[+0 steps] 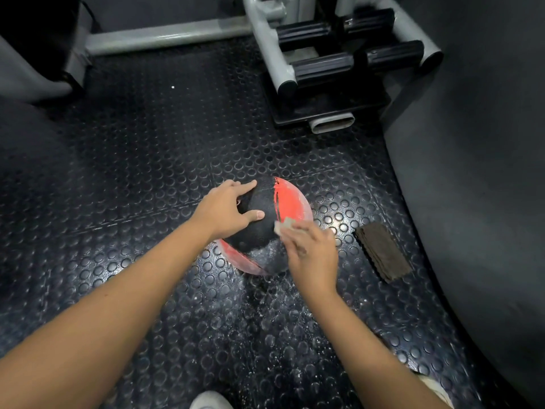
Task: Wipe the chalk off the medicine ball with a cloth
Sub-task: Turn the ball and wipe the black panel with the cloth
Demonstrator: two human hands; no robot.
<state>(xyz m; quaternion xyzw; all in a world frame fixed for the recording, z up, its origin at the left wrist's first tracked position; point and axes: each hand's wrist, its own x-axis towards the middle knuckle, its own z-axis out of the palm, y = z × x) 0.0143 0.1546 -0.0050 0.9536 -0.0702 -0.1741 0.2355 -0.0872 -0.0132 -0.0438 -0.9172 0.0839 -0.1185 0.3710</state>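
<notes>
Red-black medicine ball under left hand, cloth in right hand

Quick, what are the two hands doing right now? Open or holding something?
Left hand: open, fingers spread, pressing on the medicine ball.
Right hand: pinches a small pale piece against the ball; cloth or chalk, cannot tell.
</notes>
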